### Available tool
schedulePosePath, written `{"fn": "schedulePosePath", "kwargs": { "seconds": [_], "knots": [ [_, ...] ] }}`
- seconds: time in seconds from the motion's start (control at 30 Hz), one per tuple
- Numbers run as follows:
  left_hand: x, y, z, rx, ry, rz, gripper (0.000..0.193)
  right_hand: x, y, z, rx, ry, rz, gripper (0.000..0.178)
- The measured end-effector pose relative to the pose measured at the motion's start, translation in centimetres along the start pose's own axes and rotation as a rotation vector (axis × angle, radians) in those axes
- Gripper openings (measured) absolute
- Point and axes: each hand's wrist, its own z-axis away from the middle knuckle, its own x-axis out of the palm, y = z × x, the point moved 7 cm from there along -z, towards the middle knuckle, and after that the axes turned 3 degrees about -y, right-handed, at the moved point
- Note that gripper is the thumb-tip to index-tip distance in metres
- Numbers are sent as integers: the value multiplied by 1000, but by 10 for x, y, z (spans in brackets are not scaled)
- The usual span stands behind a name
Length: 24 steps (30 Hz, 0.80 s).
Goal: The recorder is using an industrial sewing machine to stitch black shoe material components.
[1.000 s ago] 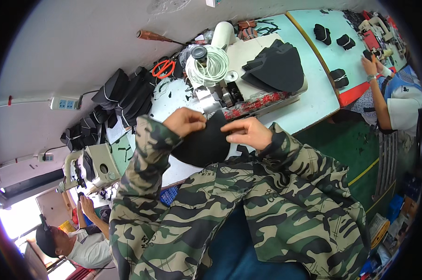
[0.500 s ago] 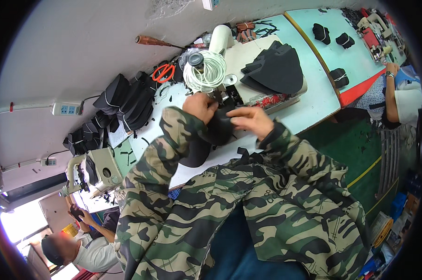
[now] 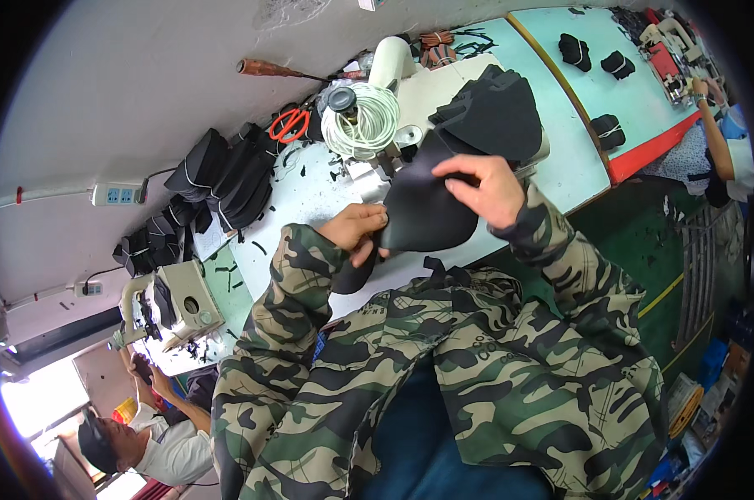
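A black curved piece of material [image 3: 427, 208] lies in front of me at the sewing machine [image 3: 393, 108]. My left hand [image 3: 356, 229] grips its near left edge, and my right hand [image 3: 481, 187] holds its upper right edge with fingers spread over it. Both sleeves are camouflage. A spool of white cord [image 3: 364, 125] sits on the machine just beyond the piece. A heap of more black pieces [image 3: 498, 108] rests to the right of the machine head.
Stacks of black pieces [image 3: 227, 179] and red-handled scissors [image 3: 289, 125] lie at the back left of the pale table [image 3: 310, 196]. Another sewing machine [image 3: 172, 304] and a seated person [image 3: 143, 433] are at lower left. A second person [image 3: 718, 142] works at the far right table.
Both hands have carried the black piece up and to the right toward the sewing machine. The right hand has spread over its upper edge.
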Motion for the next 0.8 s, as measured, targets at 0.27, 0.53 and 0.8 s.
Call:
{"fn": "schedulePosePath", "kwargs": {
  "seconds": [0.27, 0.53, 0.8],
  "knots": [
    [-53, 15, -18, -184, 358, -101, 21, 82, 1, 22, -85, -157, 263, 33],
    [-55, 34, -33, 64, 641, -766, 25, 28, -31, 21, -76, -51, 465, 36],
    [-71, 23, 21, 75, 973, -1490, 22, -86, -69, 19, -340, 595, 492, 32]
  ]
}}
